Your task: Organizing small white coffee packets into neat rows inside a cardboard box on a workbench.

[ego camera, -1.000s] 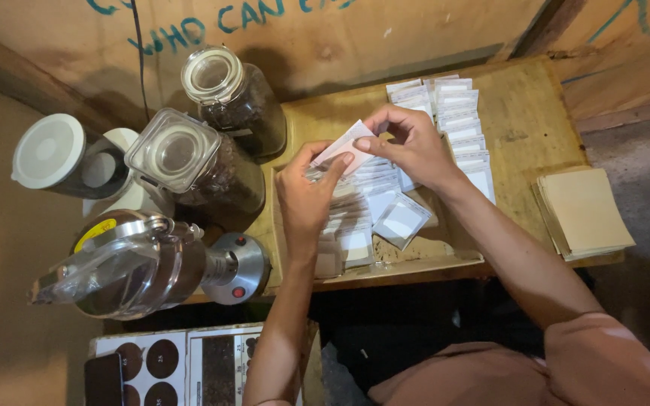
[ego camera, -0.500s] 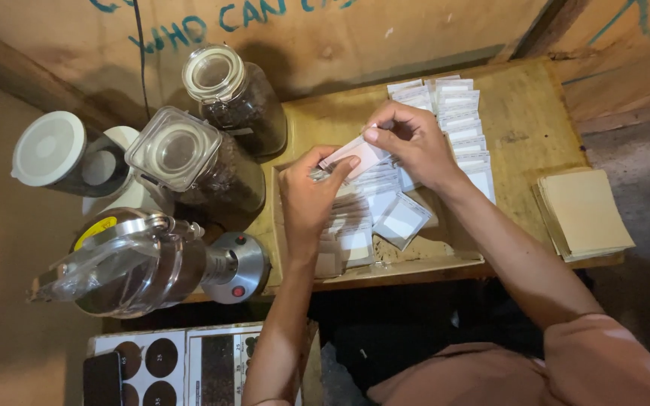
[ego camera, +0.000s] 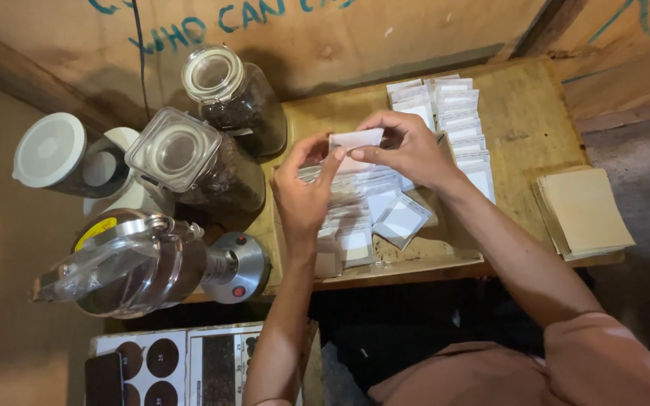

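Two hands meet on one sachet: our left hand (ego camera: pixel 302 192) and right hand (ego camera: pixel 408 146) pinch white sachet (ego camera: pixel 356 138), raised higher above pile (ego camera: pixel 362 218) than half-second ago. Jars (ego camera: pixel 205 162) left, table (ego camera: pixel 528 113) beneath.

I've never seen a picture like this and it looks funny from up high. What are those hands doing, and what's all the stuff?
The camera sits on a person's head and looks down, so you see their own two arms. The left hand and the right hand pinch a small white packet together. Below it, more small packets lie heaped on a wooden table, with another row of packets behind. A stack of brown paper lies on the right. On the left stand glass jars holding something dark and a silver machine.
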